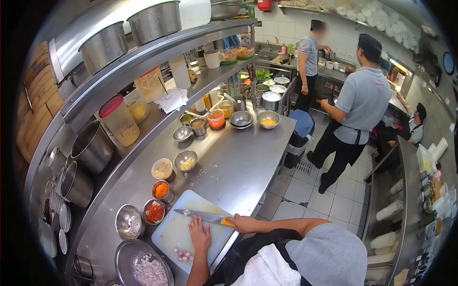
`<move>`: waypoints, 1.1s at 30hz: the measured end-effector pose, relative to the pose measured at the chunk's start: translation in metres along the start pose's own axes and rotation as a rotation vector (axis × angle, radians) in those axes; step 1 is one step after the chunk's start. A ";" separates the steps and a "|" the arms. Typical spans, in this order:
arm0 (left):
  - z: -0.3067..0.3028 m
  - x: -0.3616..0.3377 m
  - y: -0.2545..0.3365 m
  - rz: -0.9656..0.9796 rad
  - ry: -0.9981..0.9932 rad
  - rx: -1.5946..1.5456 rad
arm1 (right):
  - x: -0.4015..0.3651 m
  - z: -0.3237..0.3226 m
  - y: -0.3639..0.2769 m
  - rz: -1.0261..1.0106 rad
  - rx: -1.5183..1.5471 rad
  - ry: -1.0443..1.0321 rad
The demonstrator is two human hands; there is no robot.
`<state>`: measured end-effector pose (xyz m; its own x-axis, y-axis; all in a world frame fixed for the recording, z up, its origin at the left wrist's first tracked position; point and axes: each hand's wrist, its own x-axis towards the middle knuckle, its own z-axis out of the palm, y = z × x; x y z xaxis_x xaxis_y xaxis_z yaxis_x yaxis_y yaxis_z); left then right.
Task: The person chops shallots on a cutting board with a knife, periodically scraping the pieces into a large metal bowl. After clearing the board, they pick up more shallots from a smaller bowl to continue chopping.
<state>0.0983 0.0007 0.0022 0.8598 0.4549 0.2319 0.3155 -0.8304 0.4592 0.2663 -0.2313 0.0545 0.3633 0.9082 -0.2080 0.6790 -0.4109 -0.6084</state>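
My right hand (243,223) is wrapped round the yellow handle of a chef's knife (200,216), whose blade lies across the white cutting board (171,233). Flat on the board just below the blade rests my left hand (200,233), its fingers stretched out. A small pale chopped piece (186,212) sits by the blade near my left fingertips. Several peeled shallots (182,254) lie on the board left of my left wrist. Beside the board, a large steel bowl (119,257) holds chopped pale pink pieces.
Along the board's left stand a small steel bowl (125,214) and containers of orange (161,190) and red (154,212) food. A bowl of chopped yellowish bits (185,161) is farther up the steel table (229,167). Shelves overhang the left side. Co-workers (358,95) stand beyond the table.
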 end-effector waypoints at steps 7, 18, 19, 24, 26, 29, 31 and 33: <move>-0.004 -0.005 -0.003 -0.086 0.244 -0.342 | -0.028 -0.018 0.016 0.080 0.054 0.061; -0.001 0.017 -0.078 -0.233 0.439 -0.265 | -0.085 -0.006 0.029 0.019 0.318 0.062; 0.000 0.018 -0.079 -0.244 0.337 -0.147 | -0.080 0.009 0.042 0.039 0.397 0.088; 0.006 0.013 -0.052 0.023 0.076 -0.050 | -0.098 0.005 0.013 0.328 0.838 0.073; -0.007 -0.001 -0.034 0.085 0.015 -0.208 | -0.102 0.036 0.022 0.357 1.034 0.077; -0.003 -0.027 -0.029 -0.190 0.188 -0.796 | -0.114 0.077 0.009 0.397 1.121 0.022; 0.006 -0.031 -0.033 -0.269 0.375 -0.875 | -0.120 0.100 -0.006 0.421 1.196 0.037; 0.004 -0.022 -0.033 -0.226 0.436 -0.631 | -0.121 0.117 -0.024 0.463 1.309 0.118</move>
<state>0.0707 0.0169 -0.0212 0.5269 0.7835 0.3294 0.0644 -0.4232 0.9037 0.1314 -0.3217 0.0045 0.4840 0.6729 -0.5595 -0.5758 -0.2365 -0.7826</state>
